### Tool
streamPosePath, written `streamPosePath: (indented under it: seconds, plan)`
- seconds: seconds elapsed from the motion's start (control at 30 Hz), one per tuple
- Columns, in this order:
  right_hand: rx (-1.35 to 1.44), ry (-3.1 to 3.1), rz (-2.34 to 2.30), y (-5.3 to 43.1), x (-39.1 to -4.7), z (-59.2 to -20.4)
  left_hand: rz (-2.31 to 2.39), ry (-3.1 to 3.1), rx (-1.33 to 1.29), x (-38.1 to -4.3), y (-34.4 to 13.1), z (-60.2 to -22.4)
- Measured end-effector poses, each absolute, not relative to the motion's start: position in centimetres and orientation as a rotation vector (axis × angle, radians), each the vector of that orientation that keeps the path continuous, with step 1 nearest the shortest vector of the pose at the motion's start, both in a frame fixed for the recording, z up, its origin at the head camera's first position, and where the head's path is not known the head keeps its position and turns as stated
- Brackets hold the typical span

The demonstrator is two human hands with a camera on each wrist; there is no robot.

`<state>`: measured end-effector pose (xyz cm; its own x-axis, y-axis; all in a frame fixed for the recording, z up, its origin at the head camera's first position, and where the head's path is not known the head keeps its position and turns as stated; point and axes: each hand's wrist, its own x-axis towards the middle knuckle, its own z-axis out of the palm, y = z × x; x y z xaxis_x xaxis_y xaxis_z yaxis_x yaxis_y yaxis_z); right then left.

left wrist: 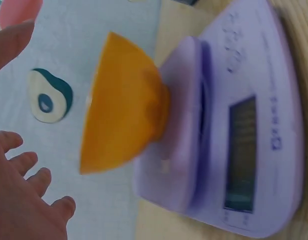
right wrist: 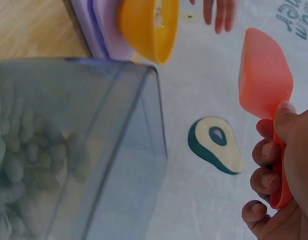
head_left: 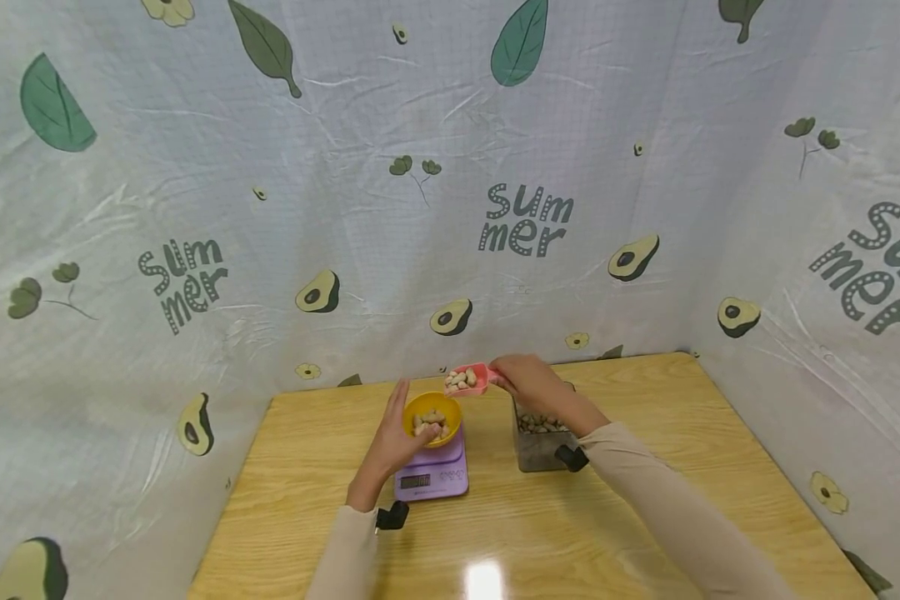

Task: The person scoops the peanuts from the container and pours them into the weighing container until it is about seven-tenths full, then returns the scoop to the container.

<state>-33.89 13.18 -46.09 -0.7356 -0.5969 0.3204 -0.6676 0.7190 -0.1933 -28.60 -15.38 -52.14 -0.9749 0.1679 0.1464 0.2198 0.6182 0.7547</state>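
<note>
A pink scoop [head_left: 480, 377] loaded with peanuts [head_left: 461, 379] is held by its handle in my right hand [head_left: 532, 385]. The right wrist view shows the fingers curled round the handle of the scoop [right wrist: 266, 75]. It is raised just right of and above a yellow bowl [head_left: 453, 408], which holds some peanuts and stands on a purple kitchen scale [head_left: 431, 483]. My left hand [head_left: 392, 446] is beside the bowl with its fingers spread and straight. In the left wrist view the left hand [left wrist: 24, 195] is apart from the bowl [left wrist: 124, 107] and grips nothing.
A clear plastic bin [head_left: 543, 454] of peanuts stands right of the scale, below my right forearm. The wooden table [head_left: 300, 467] meets a printed sheet [head_left: 390, 250] hung behind and at both sides. The scale's display [left wrist: 241, 155] is too dim to read.
</note>
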Motion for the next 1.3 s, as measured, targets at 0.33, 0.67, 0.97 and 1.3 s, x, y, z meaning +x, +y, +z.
streamPosePath:
  seconds: [0.33, 0.67, 0.97, 1.3]
  plan:
    - [1.053, -2.748, 0.354, 11.0, -34.1, -47.0, -1.307, -2.918, -0.211, -29.5, -15.6, -55.4]
    - [1.091, -2.767, 0.255, 9.9, -34.4, -47.4, -1.348, -2.913, -0.138, -29.4, -15.5, -55.3]
    - [1.093, -2.803, 0.036, 8.2, -35.0, -46.4, -1.328, -2.860, -0.128, -29.2, -15.9, -55.3]
    - [1.173, -2.737, -0.301, 6.2, -35.0, -44.3, -1.359, -2.832, -0.124, -29.3, -15.8, -55.6]
